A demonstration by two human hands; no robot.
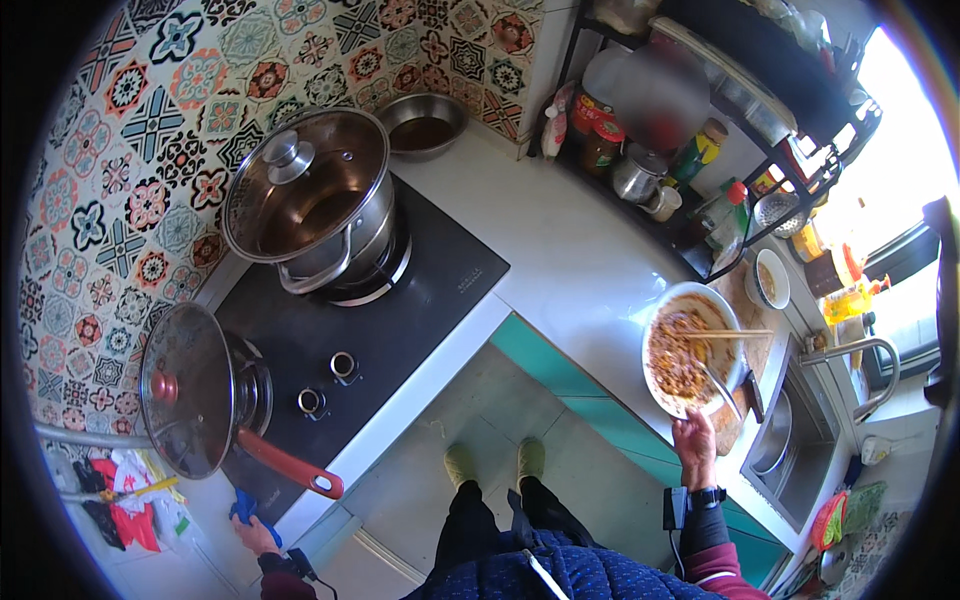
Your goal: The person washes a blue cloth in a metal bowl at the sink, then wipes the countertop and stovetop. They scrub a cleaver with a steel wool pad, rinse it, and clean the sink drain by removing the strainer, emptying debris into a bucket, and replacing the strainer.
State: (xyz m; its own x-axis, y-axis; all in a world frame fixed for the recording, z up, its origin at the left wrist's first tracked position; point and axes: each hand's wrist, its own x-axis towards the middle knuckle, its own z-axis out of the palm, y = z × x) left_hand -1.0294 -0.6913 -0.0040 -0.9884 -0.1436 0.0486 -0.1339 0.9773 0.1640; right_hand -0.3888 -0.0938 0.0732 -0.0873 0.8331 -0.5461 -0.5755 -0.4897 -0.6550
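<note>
My right hand [695,445] grips the lower rim of a white bowl [700,294] holding a reddish chopped mixture. Chopsticks [745,334] and a metal spoon [722,388] rest in it, over a wooden board [730,435] with a dark-handled knife [753,398]. My left hand [259,535] has its fingers closed on a blue cloth [243,505] at the cooktop's near left corner. Just above that hand is a lidded pan [185,390] with a red handle on the black cooktop [430,280].
A lidded steel pot [310,245] sits on the back burner, near a metal bowl [440,140]. A black rack [690,260] holds jars and bottles. A small bowl [770,275] and a sink [810,440] are at right. My feet stand on grey tiles [420,430].
</note>
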